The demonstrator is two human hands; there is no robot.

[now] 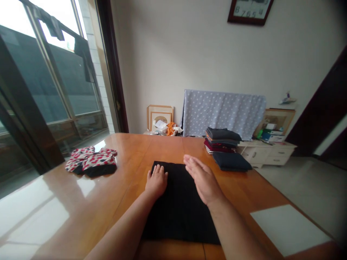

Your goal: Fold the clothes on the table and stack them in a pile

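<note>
A black folded garment point(181, 213) lies flat on the wooden table in front of me; its exact kind cannot be told. My left hand point(157, 180) rests palm down on its far left corner, fingers stretched forward. Over its right side is my right hand point(202, 178), turned edge-on with the fingers straight and side by side. The right hand holds nothing; whether its lower edge touches the cloth I cannot tell.
Patterned red-and-white clothing point(93, 160) lies at the table's left. At the back right stand a stack of folded clothes point(222, 139) and a folded navy garment point(231, 161). A white sheet point(291, 229) lies near the right edge of the wooden table point(130, 169).
</note>
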